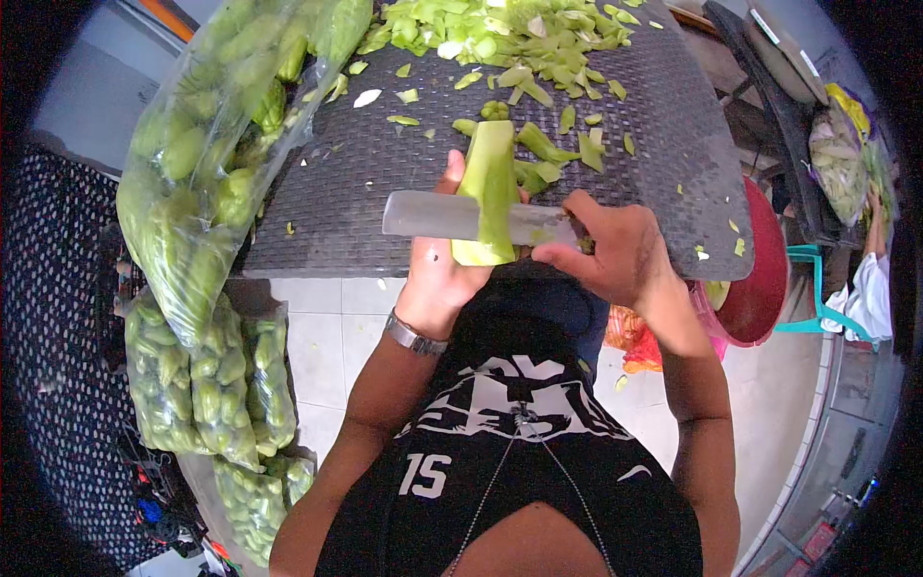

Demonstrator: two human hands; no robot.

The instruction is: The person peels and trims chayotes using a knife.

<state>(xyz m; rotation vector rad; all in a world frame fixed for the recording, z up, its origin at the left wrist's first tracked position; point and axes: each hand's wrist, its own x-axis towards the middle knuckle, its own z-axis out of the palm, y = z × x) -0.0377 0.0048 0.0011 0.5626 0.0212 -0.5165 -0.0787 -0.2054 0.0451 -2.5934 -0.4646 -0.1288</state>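
My left hand (pixel 440 277), with a metal watch on the wrist, is closed around a peeled pale green chayote (pixel 492 159) held upright just over the table's near edge. My right hand (pixel 617 252) grips a knife (pixel 423 213) with a broad, blunt-ended blade. The blade lies crosswise over the chayote's lower half, and a strip of green hangs over the blade. Most of the knife's handle is hidden by my right hand's fingers. Beyond the chayote, green peelings (pixel 543 144) lie on the dark woven-look table (pixel 356 192).
A heap of peelings (pixel 500 34) covers the table's far side. At the left, a large clear bag of whole chayotes (pixel 183 183) overhangs the table edge. More filled bags (pixel 207 385) stand below. A red tub (pixel 755 269) and a teal stool (pixel 808 288) are at the right.
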